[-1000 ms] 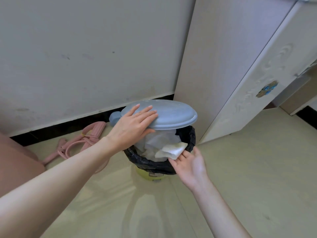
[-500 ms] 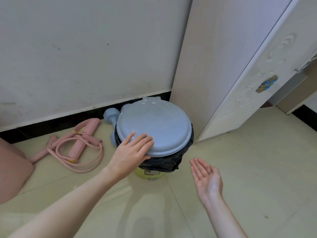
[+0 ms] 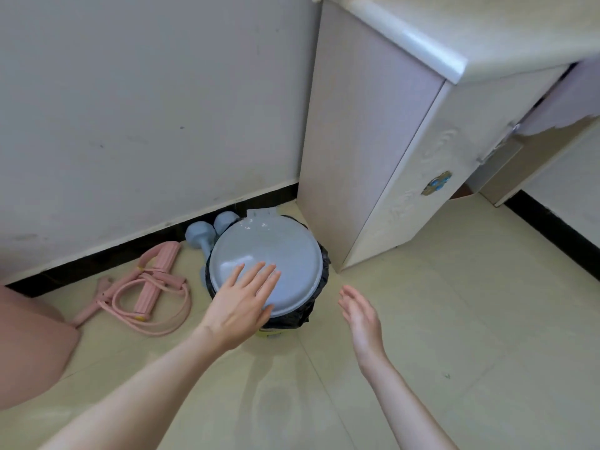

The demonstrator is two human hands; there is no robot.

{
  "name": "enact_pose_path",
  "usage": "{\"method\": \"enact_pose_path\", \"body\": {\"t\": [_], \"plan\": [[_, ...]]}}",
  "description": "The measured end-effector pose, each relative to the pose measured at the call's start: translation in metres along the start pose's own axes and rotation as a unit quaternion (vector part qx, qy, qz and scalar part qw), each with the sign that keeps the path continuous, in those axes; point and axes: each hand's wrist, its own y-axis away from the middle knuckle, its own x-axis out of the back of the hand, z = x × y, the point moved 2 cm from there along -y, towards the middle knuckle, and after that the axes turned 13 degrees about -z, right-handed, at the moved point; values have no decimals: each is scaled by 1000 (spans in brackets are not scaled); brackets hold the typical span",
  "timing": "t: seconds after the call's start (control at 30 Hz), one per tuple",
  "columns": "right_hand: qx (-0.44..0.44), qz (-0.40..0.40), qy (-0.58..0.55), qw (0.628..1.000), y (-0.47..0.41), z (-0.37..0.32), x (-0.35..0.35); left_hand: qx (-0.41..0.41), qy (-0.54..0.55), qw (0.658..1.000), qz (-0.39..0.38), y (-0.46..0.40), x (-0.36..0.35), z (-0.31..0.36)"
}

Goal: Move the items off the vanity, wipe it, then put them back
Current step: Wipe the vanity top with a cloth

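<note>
Flatly, left hand (image 3: 240, 306) presses bin lid (image 3: 279, 254); right hand (image 3: 362, 315) open, holding nothing.

Bright, even light; wide-angle edge warp; soft glare on lid (image 3: 272, 251).

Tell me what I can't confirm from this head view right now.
- Bin contents: hidden under the closed grey lid, where the left hand rests flat.
- Vanity top: mostly cut off by the frame's upper right edge, so nothing shows whether items are back.
- Dumbbells: partly behind the bin.
- Right hand: open, empty, beside the bin.
</note>
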Motion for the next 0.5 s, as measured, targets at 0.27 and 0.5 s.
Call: {"method": "enact_pose_path", "body": {"t": [0.27,0.5], "plan": [[145,40,574,805,91,-178,23,-38,23,999,6,-19,219,33],[65,162,606,776,180,-298,72,-104,35,994,19,-35,376,85]]}}
